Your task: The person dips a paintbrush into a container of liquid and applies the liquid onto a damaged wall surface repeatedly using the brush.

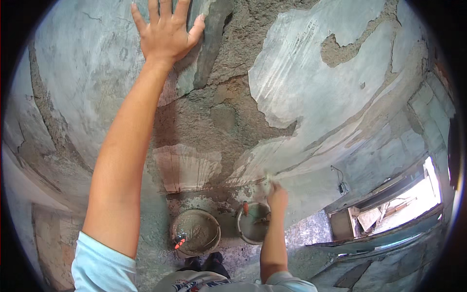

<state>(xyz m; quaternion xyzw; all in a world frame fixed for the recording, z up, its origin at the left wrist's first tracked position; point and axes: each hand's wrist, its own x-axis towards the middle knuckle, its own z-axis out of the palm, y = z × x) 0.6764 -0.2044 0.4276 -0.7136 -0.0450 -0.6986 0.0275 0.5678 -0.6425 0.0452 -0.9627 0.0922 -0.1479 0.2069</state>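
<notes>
High on a grey plastered wall (287, 68), my left hand (165, 36) lies flat with its fingers spread, holding nothing. Its palm rests beside the edge of a broken plaster layer, where a rough bare patch (204, 119) begins. Lower down to the right, my right hand (278, 198) is closed near the base of the wall. A pale, blurred thing (269, 179) shows at its fingertips; its kind cannot be made out. Below and left of that hand, a round bucket (238, 225) holds greyish contents and an orange-handled tool (245, 209).
A second bucket (218, 237) stands to the left, with grey material and a red-orange handle (180, 242) in it. My shoes (212, 263) are just behind the buckets. A bright opening (404, 204) with debris lies at right, near a wall-mounted fitting with a wire (343, 187).
</notes>
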